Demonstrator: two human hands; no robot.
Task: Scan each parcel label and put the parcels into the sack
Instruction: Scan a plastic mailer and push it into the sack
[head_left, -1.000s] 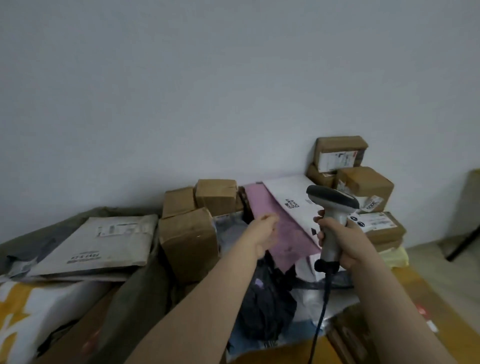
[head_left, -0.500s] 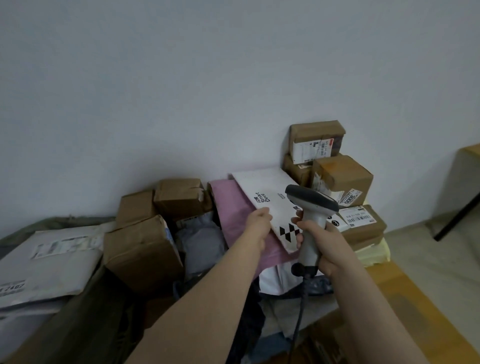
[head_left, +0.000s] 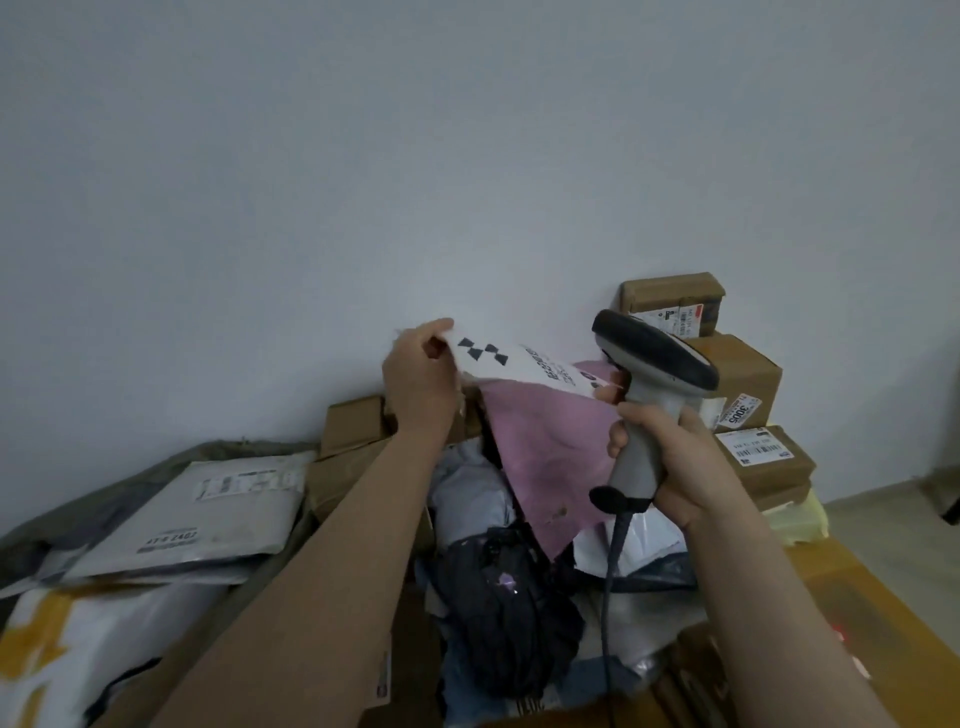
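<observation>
Head view: left grip (head_left: 421, 379) pinches a corner of the white mailer (head_left: 524, 366), seemingly light and floppy, best held by its edge; right grip (head_left: 670, 462) clasps the scanner (head_left: 654, 358).

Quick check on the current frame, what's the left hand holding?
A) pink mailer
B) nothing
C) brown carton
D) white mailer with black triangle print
D: the left hand pinches a corner of the white mailer, held up above the pink mailer, while the right hand grips the scanner.
</observation>
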